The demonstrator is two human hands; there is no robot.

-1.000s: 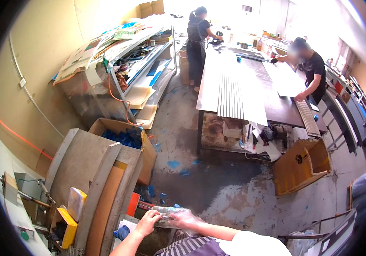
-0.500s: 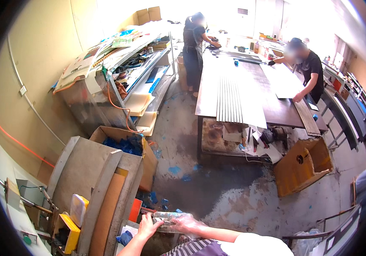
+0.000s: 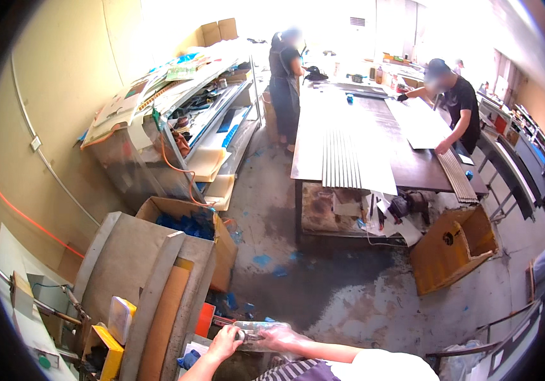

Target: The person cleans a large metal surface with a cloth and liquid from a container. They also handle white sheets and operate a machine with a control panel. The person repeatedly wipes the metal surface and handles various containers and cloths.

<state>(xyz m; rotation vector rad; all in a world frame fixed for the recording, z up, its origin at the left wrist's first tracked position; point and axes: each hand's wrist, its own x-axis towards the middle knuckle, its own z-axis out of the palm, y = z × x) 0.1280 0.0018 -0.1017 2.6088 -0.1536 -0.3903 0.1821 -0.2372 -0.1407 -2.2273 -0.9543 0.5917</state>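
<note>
Low in the view, my left hand (image 3: 224, 343) is closed, fingers curled round the left end of a shiny grey, partly see-through piece (image 3: 254, 326) shaped like a short cylinder. A dark round end shows beside its fingertips. My right hand (image 3: 277, 337) reaches in from the right, closed over the other end of the same piece. Its fingers are blurred and look covered by something clear. What kind of thing it is cannot be made out. Just left of it lie an orange-red flat piece (image 3: 204, 319) and a crumpled blue scrap (image 3: 189, 359).
A grey curved-top machine (image 3: 134, 254) stands left, a cardboard box (image 3: 223, 255) of blue scraps behind it. Ahead is a worktable (image 3: 374, 120) with ribbed strips; two people stand at it. Another cardboard box (image 3: 440, 257) sits right. A loaded shelf (image 3: 212, 108) lines the left wall.
My left hand has shifted on the grey piece, and a dark round end now shows. The person at the far left of the table has straightened up. My view has moved slightly.
</note>
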